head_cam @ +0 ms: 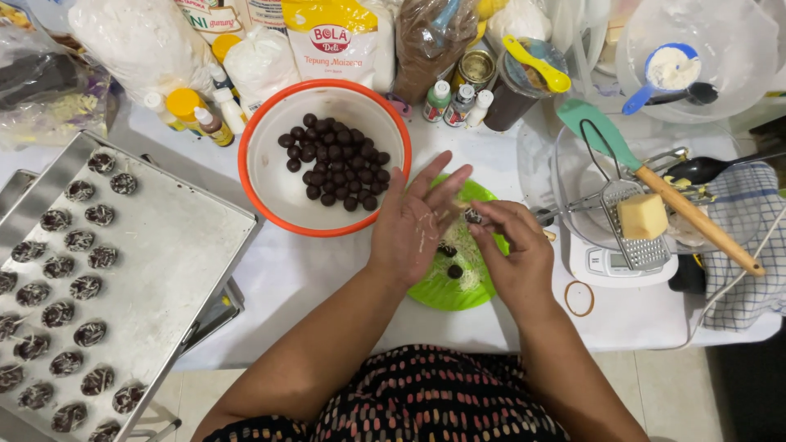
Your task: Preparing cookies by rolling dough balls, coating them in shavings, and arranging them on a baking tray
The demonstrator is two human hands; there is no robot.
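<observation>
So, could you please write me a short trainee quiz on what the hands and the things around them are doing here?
1. True or false: the right hand pinches a dark ball in its fingertips.
2. What lies under both hands? A) a green plate with pale shreds B) a metal pot C) a wooden board
3. Where do the coated balls sit?

Key
1. True; the open left hand, flecked with shreds, is right beside it.
2. A; two more dark balls lie on it.
3. In rows on the metal tray at the left; the plain ones fill the orange-rimmed bowl.
</observation>
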